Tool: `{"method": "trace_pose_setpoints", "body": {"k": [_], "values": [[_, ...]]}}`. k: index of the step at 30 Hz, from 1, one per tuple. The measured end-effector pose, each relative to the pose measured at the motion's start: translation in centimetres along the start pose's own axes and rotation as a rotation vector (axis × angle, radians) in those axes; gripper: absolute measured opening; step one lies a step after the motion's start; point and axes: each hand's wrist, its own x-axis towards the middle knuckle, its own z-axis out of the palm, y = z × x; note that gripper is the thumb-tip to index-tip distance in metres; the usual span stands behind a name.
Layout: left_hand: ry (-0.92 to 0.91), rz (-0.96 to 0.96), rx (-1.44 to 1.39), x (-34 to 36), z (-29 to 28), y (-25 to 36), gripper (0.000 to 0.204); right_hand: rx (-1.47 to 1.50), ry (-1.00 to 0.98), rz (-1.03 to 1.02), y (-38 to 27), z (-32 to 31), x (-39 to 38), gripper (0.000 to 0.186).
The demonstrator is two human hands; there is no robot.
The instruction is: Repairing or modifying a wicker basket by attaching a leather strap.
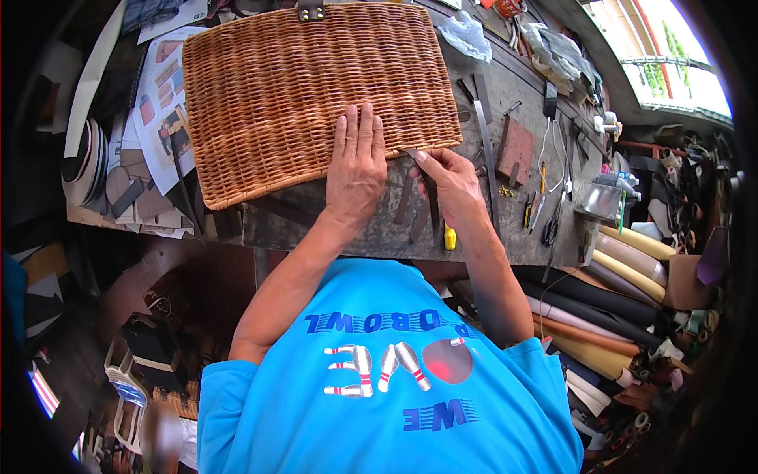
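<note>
A brown wicker panel [284, 87], perhaps the face of a basket, lies on the workbench in front of me. My left hand [357, 162] rests flat on its near part, fingers together and stretched out. At the panel's near edge, my right hand [452, 183] pinches a dark leather strap [410, 152] between thumb and fingers; part of the strap is hidden by the hand. On the far edge sits a dark leather tab [311, 9] with two brass-coloured rivets. Close by the right hand are loose dark strips [404, 201] and a yellow tool handle [450, 238].
Printed sheets [162, 110] and leather scraps [151, 204] cover the workbench [296, 225] at left. To the right lie a long dark strip [484, 150], a reddish-brown block [515, 150], small tools, a cable and a clear container [598, 199]. Material rolls [632, 265] are stacked beyond the bench.
</note>
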Motion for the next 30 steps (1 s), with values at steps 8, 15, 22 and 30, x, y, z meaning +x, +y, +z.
{"method": "trace_pose_setpoints", "body": {"k": [8, 15, 22, 30], "values": [[0.026, 0.025, 0.064, 0.4, 0.0, -0.2, 0.076, 0.051, 0.140, -0.023, 1.1, 1.5, 1.6, 0.019], [0.035, 0.049, 0.052, 0.3, 0.4, -0.4, 0.078, 0.005, 0.259, -0.130, 2.6, 2.7, 2.7, 0.022], [0.016, 0.052, 0.022, 0.2, 0.1, -0.4, 0.079, 0.028, 0.147, -0.130, 3.1, 1.3, 1.2, 0.025], [0.003, 0.046, 0.035, 0.2, 0.1, -0.3, 0.082, 0.099, 0.186, -0.193, 4.9, 1.9, 2.7, 0.025]]}}
